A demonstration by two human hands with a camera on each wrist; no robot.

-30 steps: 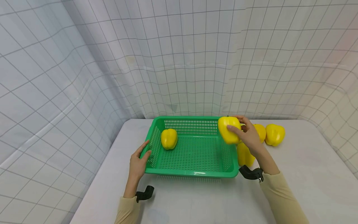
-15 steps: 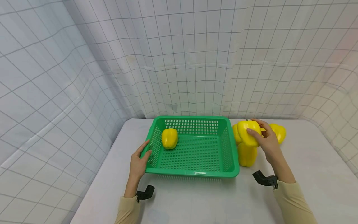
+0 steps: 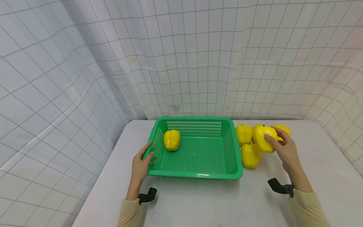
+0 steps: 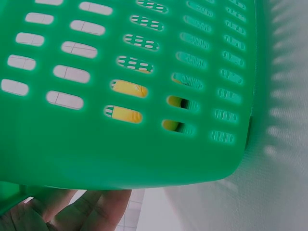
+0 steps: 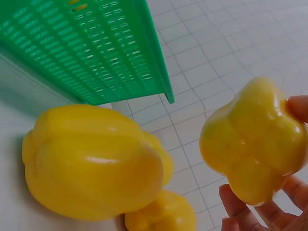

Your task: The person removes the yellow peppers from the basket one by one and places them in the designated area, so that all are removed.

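Observation:
My right hand [image 3: 286, 151] grips a yellow bell pepper [image 3: 264, 138] between thumb and fingers, to the right of the green basket [image 3: 195, 175]. In the right wrist view the held pepper [image 5: 252, 142] shows its lobed bottom, with fingertips [image 5: 236, 204] around it. My left hand [image 3: 140, 164] holds the basket's left rim. The left wrist view shows the slotted basket wall [image 4: 120, 154], with fingers [image 4: 86, 211] under its rim. One yellow bell pepper [image 3: 172, 140] lies inside the basket at the left.
Right of the basket, a pepper [image 3: 250, 156] lies nearest me, with another pepper [image 3: 244, 134] behind it. Farther right, a pepper [image 3: 283, 130] is partly hidden by my hand. A white grid-lined curtain [image 3: 193, 63] stands behind the table [image 3: 193, 205].
My right hand has carried the pepper rightward, from over the basket's right rim to over the peppers beside it. My left hand and the basket stay in place.

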